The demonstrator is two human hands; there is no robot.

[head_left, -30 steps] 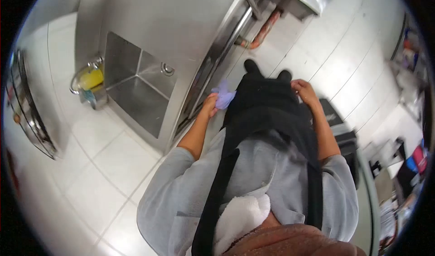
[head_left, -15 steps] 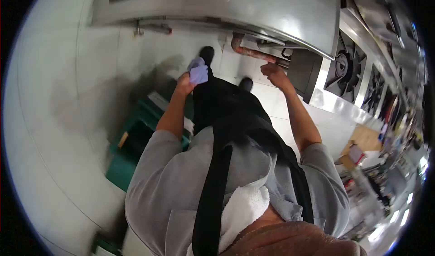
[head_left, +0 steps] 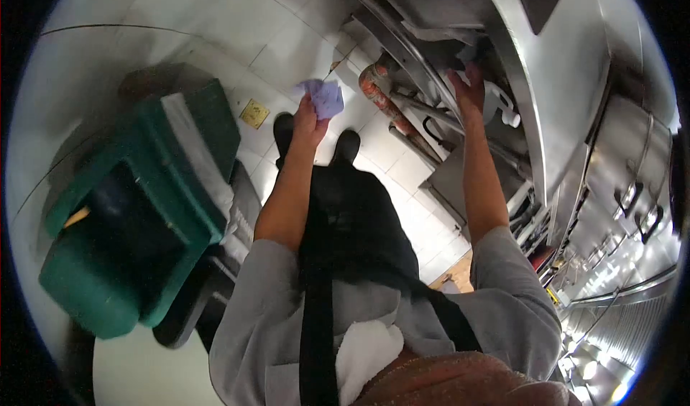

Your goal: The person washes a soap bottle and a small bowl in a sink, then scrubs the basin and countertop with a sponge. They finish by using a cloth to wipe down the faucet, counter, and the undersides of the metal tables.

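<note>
My left hand [head_left: 307, 118] is raised in front of me and grips a crumpled pale purple cloth [head_left: 323, 97] above the white tiled floor. My right hand [head_left: 468, 90] reaches out under the edge of the stainless steel counter [head_left: 553, 82], its fingers near the shelf and a white roll [head_left: 496, 100] beneath it; whether it holds anything cannot be told. My two black shoes [head_left: 345, 147] stand on the tiles below a black apron. A white towel [head_left: 363, 348] hangs over my shoulder.
A green bin [head_left: 136, 205] with a dark opening stands at my left on the floor. An orange pipe [head_left: 377, 93] runs under the counter. Steel appliances with handles [head_left: 632, 190] line the right side. A small brass floor plate [head_left: 253, 113] lies near the bin.
I have turned to the right: the sink seen earlier has gone from view, the green bin has come to my left, and my right hand has reached further under the counter.
</note>
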